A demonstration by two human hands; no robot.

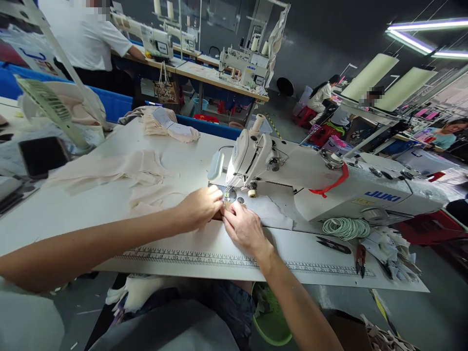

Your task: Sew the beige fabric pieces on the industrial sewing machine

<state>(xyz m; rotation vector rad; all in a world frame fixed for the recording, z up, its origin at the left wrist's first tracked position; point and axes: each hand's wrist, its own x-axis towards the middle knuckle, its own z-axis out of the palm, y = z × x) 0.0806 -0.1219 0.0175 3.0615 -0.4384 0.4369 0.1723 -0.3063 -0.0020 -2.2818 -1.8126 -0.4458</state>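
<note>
A white sewing machine stands on the table, its lamp lighting the needle area. Just left of the presser foot, my left hand is closed, thumb and fingers pinched together. My right hand sits in front of the needle with its fingers bent together, their tips almost meeting the left hand's. Whatever lies between the fingertips is too small and covered to name. Pale beige fabric pieces spread over the table left of my hands. A white fabric piece lies to the right, beside the machine bed.
A ruler strip runs along the front table edge. Thread snips, red-handled pliers, a coil of green cord and fabric scraps lie on the right. Stacked fabric pieces, a phone and a green fan are on the left.
</note>
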